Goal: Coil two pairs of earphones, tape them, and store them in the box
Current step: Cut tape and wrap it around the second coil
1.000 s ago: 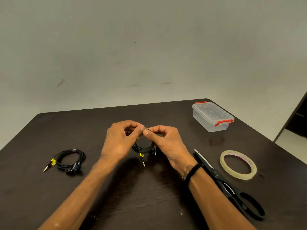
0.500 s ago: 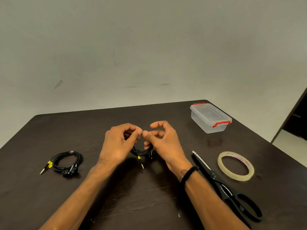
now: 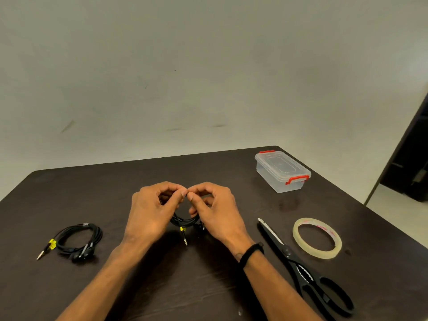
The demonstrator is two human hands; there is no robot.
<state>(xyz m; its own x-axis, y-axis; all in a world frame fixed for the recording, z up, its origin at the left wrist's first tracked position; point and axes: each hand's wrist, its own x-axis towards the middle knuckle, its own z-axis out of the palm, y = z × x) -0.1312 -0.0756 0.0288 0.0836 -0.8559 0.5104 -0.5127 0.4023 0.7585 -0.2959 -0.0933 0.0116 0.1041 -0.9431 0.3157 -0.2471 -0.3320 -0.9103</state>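
Right hand (image 3: pixel 215 216) curled back in: half a second ago its index finger and thumb were lifted open and apart from the left; now its fingertips (image 3: pixel 190 196) meet those of the left hand (image 3: pixel 150 214) again, pinching at the top of the coiled earphones (image 3: pixel 185 222), much like a second ago. Coil hangs lower between both hands, plug (image 3: pixel 184 238) pointing down toward the table (image 3: pixel 208 286). Left grip barely shifted.
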